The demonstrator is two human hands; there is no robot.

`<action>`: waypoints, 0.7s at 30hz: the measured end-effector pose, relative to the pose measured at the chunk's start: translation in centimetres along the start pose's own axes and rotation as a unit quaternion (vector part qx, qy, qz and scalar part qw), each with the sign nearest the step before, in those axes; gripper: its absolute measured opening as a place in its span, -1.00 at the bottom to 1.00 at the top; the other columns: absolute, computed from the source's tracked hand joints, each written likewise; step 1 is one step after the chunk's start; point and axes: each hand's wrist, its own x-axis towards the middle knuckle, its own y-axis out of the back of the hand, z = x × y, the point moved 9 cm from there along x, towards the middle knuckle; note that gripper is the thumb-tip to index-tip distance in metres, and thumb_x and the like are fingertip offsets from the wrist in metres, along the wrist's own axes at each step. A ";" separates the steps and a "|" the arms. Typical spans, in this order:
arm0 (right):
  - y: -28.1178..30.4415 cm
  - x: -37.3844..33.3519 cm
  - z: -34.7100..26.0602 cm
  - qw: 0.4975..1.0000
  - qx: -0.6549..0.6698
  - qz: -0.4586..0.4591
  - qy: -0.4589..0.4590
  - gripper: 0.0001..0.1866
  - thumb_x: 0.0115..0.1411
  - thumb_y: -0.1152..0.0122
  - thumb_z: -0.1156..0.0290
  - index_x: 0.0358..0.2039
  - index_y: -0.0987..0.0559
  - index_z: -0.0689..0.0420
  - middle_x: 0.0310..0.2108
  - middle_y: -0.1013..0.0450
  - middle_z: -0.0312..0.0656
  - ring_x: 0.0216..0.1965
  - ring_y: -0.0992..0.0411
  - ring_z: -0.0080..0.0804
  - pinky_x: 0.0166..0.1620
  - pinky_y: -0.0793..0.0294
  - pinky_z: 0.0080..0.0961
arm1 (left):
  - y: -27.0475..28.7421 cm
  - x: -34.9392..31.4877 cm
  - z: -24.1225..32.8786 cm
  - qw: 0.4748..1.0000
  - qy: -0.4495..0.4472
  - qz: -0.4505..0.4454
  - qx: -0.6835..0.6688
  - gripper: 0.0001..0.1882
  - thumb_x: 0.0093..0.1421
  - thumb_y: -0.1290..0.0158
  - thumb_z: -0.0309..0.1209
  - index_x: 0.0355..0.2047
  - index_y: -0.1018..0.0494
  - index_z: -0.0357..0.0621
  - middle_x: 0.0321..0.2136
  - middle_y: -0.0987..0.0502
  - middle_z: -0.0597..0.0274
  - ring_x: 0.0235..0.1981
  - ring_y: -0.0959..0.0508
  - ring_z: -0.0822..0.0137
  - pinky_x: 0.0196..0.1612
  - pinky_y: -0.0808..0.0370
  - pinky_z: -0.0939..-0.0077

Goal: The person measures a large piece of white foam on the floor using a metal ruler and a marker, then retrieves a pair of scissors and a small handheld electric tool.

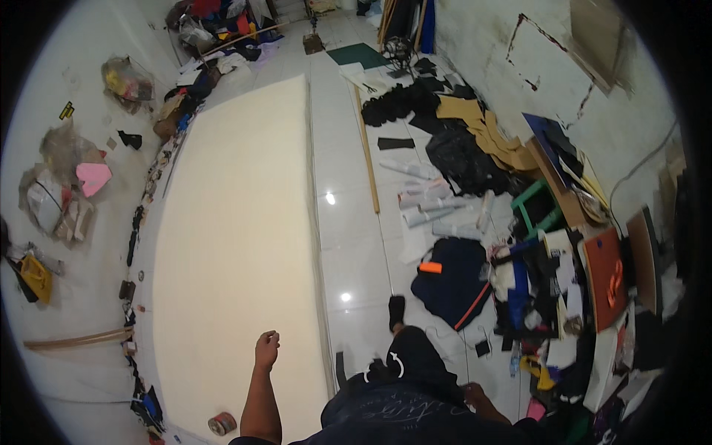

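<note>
A large cream foam sheet (237, 222) lies flat on the white tiled floor and stretches away from me. My left hand (267, 348) hangs over its near end with the fingers curled into a fist and nothing visible in it. My right hand (473, 394) is low by my right hip against my dark clothing, partly hidden, so its grip is unclear. A roll of tape (221, 423) rests on the foam's near edge, left of my left forearm. My foot in a black sock (397, 311) stands on the tiles just right of the foam.
A long wooden stick (368, 159) lies on the tiles right of the foam. Pale rolls (437, 208), a dark blue bag with orange trim (452, 278), a green stool (538, 208) and piled fabric crowd the right. Plastic bags (67, 185) hang on the left wall.
</note>
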 end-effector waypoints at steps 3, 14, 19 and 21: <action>2.5 5.7 -4.5 0.999 -0.023 -0.040 0.014 -0.75 0.14 -0.23 0.19 -0.37 -0.55 0.13 -0.55 -0.47 -0.17 -0.55 -0.46 -0.32 -0.49 -0.45 -0.35 | -2.1 6.4 6.1 1.000 0.020 0.006 -0.014 -0.58 0.23 -0.05 -0.22 -0.04 -0.45 -0.31 -0.27 -0.55 0.10 -0.32 -0.53 0.34 -0.22 -0.47 0.44; 21.5 24.2 -76.2 0.888 -0.169 0.251 0.345 -0.65 0.19 -0.19 0.18 -0.32 -0.51 0.28 -0.51 -0.47 -0.11 -0.50 -0.46 -0.38 -0.45 -0.45 -0.35 | -18.3 15.5 3.3 0.935 0.309 -0.177 -0.008 -0.62 0.19 -0.05 -0.14 -0.22 -0.52 -0.25 -0.48 -0.52 0.19 -0.51 -0.52 0.28 -0.50 -0.43 0.31; 9.4 19.6 -108.7 0.864 -0.071 0.160 0.471 -0.76 0.21 -0.15 0.31 -0.29 -0.52 0.26 -0.50 -0.48 -0.17 -0.53 -0.45 -0.43 -0.46 -0.44 -0.47 | -15.9 25.7 2.8 0.911 0.356 -0.199 0.052 -0.62 0.22 -0.05 -0.13 -0.13 -0.50 -0.17 -0.45 -0.51 0.20 -0.50 -0.52 0.25 -0.46 -0.46 0.22; 8.3 20.9 -114.9 0.861 -0.044 0.131 0.490 -0.78 0.20 -0.15 0.34 -0.29 -0.52 0.27 -0.48 -0.50 -0.18 -0.52 -0.45 -0.45 -0.43 -0.44 -0.48 | -15.0 34.8 7.5 0.919 0.355 -0.154 -0.081 -0.65 0.22 -0.06 -0.15 -0.13 -0.50 -0.13 -0.54 -0.45 0.23 -0.56 -0.50 0.28 -0.50 -0.44 0.22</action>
